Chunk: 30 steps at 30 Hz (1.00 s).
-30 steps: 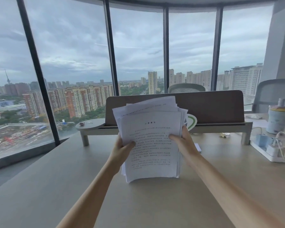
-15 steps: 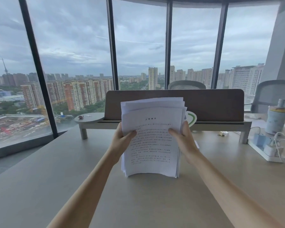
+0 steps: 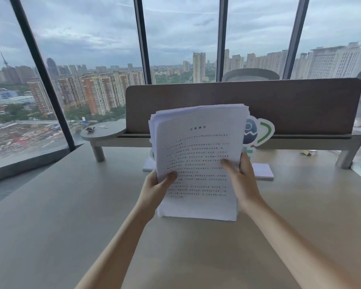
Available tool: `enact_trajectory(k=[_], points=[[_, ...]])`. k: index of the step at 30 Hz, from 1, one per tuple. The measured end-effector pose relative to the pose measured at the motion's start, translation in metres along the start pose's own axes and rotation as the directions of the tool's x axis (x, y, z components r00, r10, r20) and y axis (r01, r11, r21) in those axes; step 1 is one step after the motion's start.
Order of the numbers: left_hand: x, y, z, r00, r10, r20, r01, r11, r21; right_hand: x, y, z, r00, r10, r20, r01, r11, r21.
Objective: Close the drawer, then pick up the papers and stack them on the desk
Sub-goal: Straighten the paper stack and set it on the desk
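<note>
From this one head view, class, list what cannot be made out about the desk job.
- Drawer: out of frame, so closed or open is unknown.
- Text on the papers: too blurred to read.
- Green sticker: left part hidden by the papers.
- Notepad: mostly hidden behind papers and right hand.

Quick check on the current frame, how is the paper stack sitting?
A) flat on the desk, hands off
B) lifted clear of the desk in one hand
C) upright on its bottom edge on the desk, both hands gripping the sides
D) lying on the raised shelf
C: the papers stand upright with their bottom edge on the desk, the left hand and right hand gripping opposite sides.
</note>
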<state>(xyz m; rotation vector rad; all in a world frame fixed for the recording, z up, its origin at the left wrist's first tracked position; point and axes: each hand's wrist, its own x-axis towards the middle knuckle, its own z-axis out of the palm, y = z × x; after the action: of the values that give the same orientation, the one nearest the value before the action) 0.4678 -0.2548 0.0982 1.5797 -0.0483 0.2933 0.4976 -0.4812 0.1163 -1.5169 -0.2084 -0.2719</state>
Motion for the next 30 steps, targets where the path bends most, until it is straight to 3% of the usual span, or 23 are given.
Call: enact_trajectory(k=[11, 16, 20, 26, 30], points=[[-0.003, 0.026, 0.001, 0.989, 0.098, -0.108, -0.103, 0.994, -0.047, -0.013, -0.029, 0.014, 0.992, -0.124, 0.013, 0.124, 0.992, -0.025], [-0.028, -0.019, -0.003, 1.000, -0.016, -0.027, 0.016, 0.999, 0.029, -0.039, 0.005, 0.022, 0.999, 0.035, 0.016, -0.036, 0.999, 0.023], [-0.028, -0.009, -0.003, 0.998, -0.014, -0.058, 0.020, 0.994, 0.107, -0.040, 0.002, 0.021, 1.000, -0.018, 0.018, 0.018, 1.000, -0.017], [-0.046, -0.028, -0.001, 0.996, -0.062, -0.057, 0.067, 0.994, 0.082, -0.062, 0.013, 0.020, 0.999, -0.039, 0.018, 0.040, 0.997, -0.067], [-0.050, -0.023, 0.000, 0.995, -0.016, -0.096, 0.020, 0.999, 0.040, -0.068, 0.017, 0.021, 0.997, -0.064, -0.035, 0.062, 0.996, -0.063]])
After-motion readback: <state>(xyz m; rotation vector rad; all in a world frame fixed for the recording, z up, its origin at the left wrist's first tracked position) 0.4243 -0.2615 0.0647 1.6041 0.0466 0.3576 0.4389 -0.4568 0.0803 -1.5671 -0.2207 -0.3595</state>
